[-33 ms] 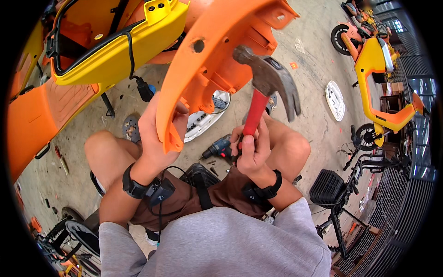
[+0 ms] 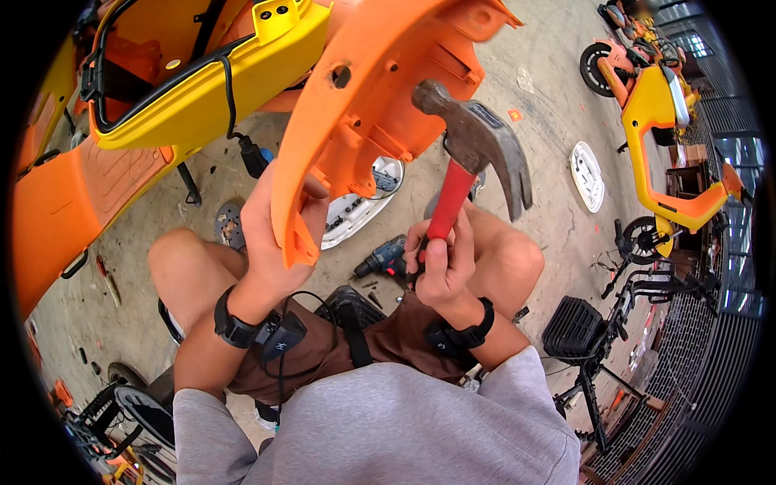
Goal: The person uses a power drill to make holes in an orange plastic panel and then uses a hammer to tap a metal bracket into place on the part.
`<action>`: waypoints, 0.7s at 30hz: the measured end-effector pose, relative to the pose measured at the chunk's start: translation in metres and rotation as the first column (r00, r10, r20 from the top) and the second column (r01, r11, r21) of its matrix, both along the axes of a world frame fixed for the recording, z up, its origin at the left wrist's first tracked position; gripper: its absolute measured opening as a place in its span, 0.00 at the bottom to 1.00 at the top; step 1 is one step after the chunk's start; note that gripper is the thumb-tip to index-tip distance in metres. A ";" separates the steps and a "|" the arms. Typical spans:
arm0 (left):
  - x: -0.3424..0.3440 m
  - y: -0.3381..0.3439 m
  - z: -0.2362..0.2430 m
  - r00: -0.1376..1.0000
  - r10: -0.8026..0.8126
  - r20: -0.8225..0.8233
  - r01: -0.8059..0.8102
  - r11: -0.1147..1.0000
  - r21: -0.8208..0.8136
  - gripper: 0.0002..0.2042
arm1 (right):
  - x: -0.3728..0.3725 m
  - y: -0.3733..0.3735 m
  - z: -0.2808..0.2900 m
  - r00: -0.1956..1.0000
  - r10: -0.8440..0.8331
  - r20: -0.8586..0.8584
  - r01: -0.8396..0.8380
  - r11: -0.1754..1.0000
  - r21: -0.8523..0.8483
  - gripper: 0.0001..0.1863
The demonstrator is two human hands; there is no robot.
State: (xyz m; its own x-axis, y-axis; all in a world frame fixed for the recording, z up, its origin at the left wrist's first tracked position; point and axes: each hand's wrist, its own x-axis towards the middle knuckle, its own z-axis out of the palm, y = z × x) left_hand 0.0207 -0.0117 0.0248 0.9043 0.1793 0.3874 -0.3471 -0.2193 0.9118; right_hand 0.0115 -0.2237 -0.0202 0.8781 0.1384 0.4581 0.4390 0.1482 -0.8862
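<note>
My left hand (image 2: 271, 230) is closed round the lower end of a curved orange plastic panel (image 2: 323, 113), holding it up with its ribbed inner side toward the right. A round hole and several moulded posts show on the panel. In my right hand (image 2: 443, 263) is a claw hammer (image 2: 483, 153), gripped by its red handle. The steel head points up, its striking face toward the panel and its claw curving down at the right. Whether the face touches the panel I cannot tell. Some left fingers are hidden behind the panel.
A yellow and orange scooter body (image 2: 202, 89) with a hanging black cable stands at the left. On the floor lie a blue cordless drill (image 2: 381, 257), a white tray (image 2: 360, 212) of small parts, and a white cover (image 2: 588, 176). Another scooter frame (image 2: 647, 162) stands right.
The hammer head has shifted slightly right. The orange panel has tilted a little to the left in my left hand. Both grips are the same.
</note>
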 end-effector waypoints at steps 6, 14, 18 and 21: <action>0.000 0.003 -0.001 1.000 0.015 -0.026 -0.015 1.000 0.025 0.10 | 0.000 -0.003 0.004 1.000 0.000 0.025 0.003 0.993 -0.118 0.24; -0.001 0.001 -0.002 0.992 -0.005 0.124 -0.023 0.975 0.220 0.10 | -0.001 -0.003 0.007 0.999 -0.045 0.015 0.046 0.994 -0.101 0.15; 0.000 0.000 -0.002 0.990 -0.020 0.139 -0.012 0.974 0.228 0.11 | -0.002 -0.005 0.006 0.999 -0.047 -0.002 0.046 0.991 -0.123 0.06; -0.001 -0.001 0.001 0.995 -0.006 0.096 -0.015 0.976 0.218 0.12 | -0.001 -0.007 0.004 0.999 -0.051 0.008 0.052 0.988 -0.147 0.07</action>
